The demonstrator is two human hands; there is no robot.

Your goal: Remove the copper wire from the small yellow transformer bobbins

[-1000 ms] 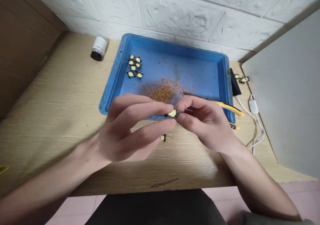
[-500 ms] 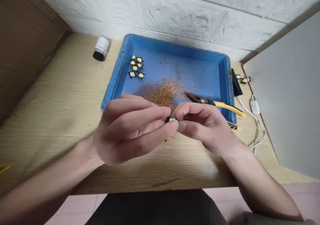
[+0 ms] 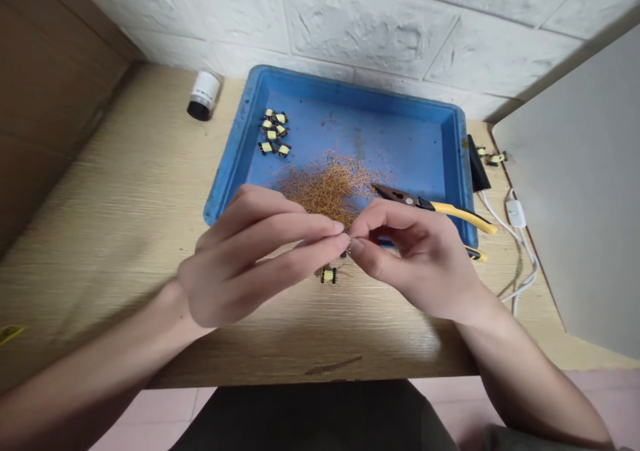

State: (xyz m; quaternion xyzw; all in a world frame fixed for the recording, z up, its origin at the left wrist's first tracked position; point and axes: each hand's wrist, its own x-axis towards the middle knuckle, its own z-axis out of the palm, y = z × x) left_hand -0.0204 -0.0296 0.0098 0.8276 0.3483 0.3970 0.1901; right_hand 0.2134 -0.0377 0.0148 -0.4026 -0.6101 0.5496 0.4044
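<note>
My left hand point(image 3: 250, 257) and my right hand point(image 3: 415, 257) meet fingertip to fingertip above the front edge of the blue tray point(image 3: 227, 164). Both pinch one small black and yellow component point(image 3: 345, 252), almost hidden between the fingers. Another such component point(image 3: 328, 275) lies on the wooden table point(image 3: 125, 191) just below the fingertips. Several more components point(image 3: 273, 132) sit in the tray's far left corner. A heap of copper wire clippings point(image 3: 327, 187) lies in the tray's middle.
Yellow-handled cutters point(image 3: 435, 207) rest on the tray's right front rim. A white and black cylinder point(image 3: 203, 95) lies at the back left. White cables point(image 3: 517, 237), a black clip point(image 3: 477, 171) and a grey panel point(image 3: 575, 171) are at the right.
The held component has turned between the fingertips and is now mostly hidden. The loose component on the table shows again below the hands. The view shifted slightly.
</note>
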